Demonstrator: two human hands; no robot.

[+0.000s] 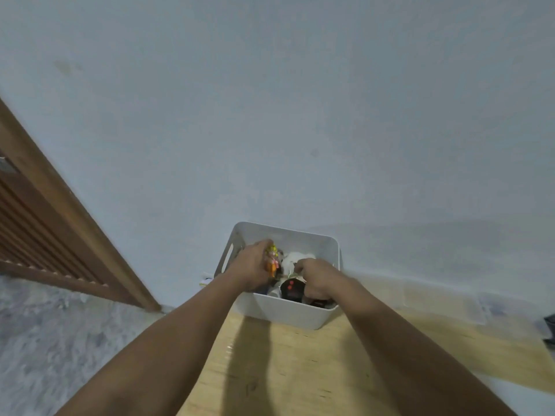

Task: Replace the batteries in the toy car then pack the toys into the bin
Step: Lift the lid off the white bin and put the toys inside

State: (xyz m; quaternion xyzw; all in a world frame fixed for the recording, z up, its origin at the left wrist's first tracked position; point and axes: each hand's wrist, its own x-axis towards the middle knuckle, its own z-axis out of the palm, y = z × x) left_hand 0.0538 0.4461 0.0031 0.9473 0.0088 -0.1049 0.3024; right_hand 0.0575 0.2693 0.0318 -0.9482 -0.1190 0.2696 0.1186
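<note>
A white plastic bin [288, 313] with handle slots stands at the far end of the wooden table, against the wall. Both my hands reach into it. My left hand [253, 265] is closed around a yellow and orange toy [272, 258] at the bin's left side. My right hand [315, 279] is curled over a black toy with red dots [291, 289] near the bin's front wall. A white soft toy [292, 259] lies deeper inside, between my hands. Other contents are mostly hidden by my hands.
The light wooden table [300, 370] runs from me up to the bin. A pale wall rises right behind the bin. A brown slatted wooden door [36, 229] stands at the left, above a grey mottled floor [60, 340]. A dark object [551, 325] shows at the right edge.
</note>
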